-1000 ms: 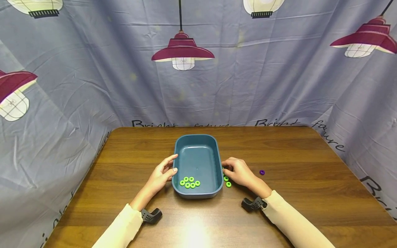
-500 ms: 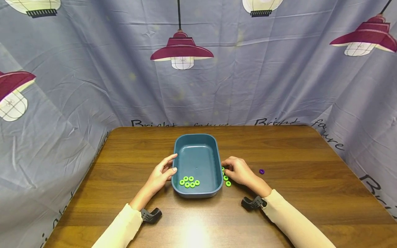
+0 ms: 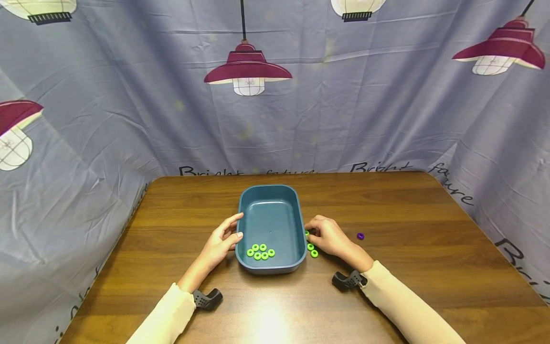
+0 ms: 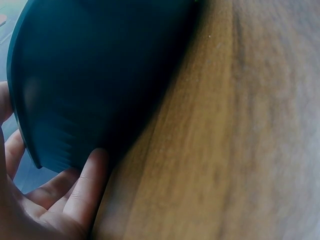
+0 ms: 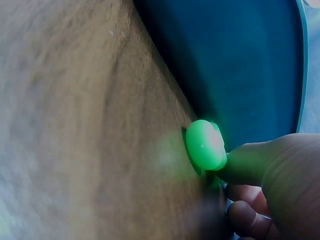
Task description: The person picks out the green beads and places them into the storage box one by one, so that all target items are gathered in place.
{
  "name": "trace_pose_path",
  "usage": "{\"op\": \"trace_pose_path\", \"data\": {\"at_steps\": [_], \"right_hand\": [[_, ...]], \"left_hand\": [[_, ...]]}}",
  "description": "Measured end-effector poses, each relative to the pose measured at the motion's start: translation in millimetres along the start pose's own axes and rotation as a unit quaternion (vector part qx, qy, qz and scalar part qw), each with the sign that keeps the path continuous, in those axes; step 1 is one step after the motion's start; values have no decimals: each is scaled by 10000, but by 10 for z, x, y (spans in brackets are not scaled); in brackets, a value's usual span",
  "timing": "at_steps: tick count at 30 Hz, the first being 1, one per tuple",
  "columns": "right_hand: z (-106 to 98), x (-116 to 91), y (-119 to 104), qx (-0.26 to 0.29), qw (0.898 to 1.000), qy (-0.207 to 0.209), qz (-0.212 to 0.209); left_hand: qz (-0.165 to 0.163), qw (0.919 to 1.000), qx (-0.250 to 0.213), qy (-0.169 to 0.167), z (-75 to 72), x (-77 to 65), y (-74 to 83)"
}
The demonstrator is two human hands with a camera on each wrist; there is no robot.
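Note:
A dark blue plastic bin [image 3: 270, 217] stands on the table with several small green rings [image 3: 258, 255] inside, near its front end. My left hand [image 3: 221, 241] holds the bin's left side, thumb and forefinger at the rim; in the left wrist view, fingers [image 4: 89, 187] press its outer wall. My right hand [image 3: 328, 235] rests low beside the bin's right wall, fingers bent among several more green rings [image 3: 314, 253]. In the right wrist view a green ring [image 5: 204, 145] sits right at the thumb tip. I cannot tell whether the thumb and fingers pinch one.
A single purple ring [image 3: 360, 236] lies right of my right hand. The wooden table [image 3: 404, 205] extends on both sides of the bin. A grey-blue curtain [image 3: 335, 119] printed with lamps hangs behind it. Black mounts [image 3: 208, 299] sit at both wrists.
The whole head view has shifted slightly. Both hands stay by the bin's sides, and the rings inside it keep their arrangement.

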State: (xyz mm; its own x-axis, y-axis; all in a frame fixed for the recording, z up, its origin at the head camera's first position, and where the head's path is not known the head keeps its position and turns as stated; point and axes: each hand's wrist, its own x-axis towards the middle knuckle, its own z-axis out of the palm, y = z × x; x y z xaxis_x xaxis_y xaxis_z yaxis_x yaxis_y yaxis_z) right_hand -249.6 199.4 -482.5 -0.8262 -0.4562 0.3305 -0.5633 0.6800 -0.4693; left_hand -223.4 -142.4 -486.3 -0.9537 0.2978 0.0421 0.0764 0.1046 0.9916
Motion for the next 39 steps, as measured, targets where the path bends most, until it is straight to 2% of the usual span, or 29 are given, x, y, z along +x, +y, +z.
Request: {"op": "trace_pose_path", "data": {"at_steps": [14,20,27,35,39], "right_hand": [[-16,7,-27,-128,9999,39,87],[-3,-1,-11,-65,9999,98,91],[-41,16,-37,126,9990,145,404],[-138,65,-69,374,9969,610,318],[-239,102,-119,494,9951,739,426]], "left_hand": [[114,9999,51,-24,-19,11,-13],[22,10000,67,1,-7,1,-11],[36,10000,31,0,-6,-12,0],[65,10000,2,-20,-7,-14,-6],[55,10000,24,-22,-6,-9,-9]]}}
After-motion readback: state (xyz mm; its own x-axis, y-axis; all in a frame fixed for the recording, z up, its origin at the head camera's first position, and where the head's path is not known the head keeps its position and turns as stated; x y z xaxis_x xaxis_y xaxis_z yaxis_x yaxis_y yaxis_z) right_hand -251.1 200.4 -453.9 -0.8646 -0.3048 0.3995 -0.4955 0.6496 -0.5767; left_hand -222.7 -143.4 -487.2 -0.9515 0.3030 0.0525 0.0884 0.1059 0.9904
